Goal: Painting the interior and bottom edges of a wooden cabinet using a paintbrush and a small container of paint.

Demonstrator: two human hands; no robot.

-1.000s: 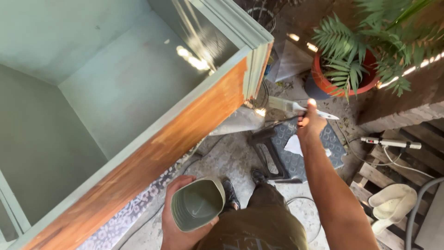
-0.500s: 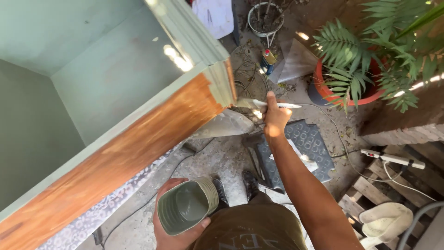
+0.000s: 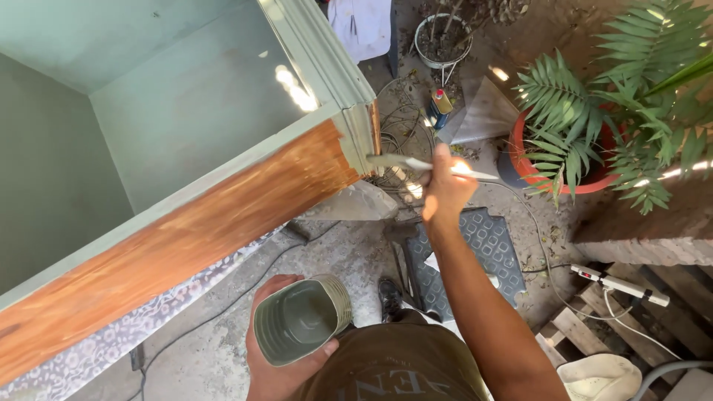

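Note:
My right hand [image 3: 445, 189] grips a paintbrush [image 3: 405, 162] whose pale green bristles touch the corner of a large wooden cabinet [image 3: 193, 223]. The cabinet lies tilted, its inside painted pale green and its outer side bare reddish-brown wood. My left hand [image 3: 278, 367] holds a ribbed tin can [image 3: 301, 321] with green paint inside, low in front of my body, below the cabinet's wooden side.
A potted fern in a red pot [image 3: 587, 148] stands at the right. A step stool [image 3: 464, 256] sits under my right arm. Cables, a power strip [image 3: 620, 286], a spray can [image 3: 440, 104], a wooden pallet [image 3: 594, 334] and a white pot [image 3: 443, 41] lie around.
The view shifted so the cabinet corner sits more to the right. My right hand brought the brush up against the cabinet's corner. The can stayed in my left hand.

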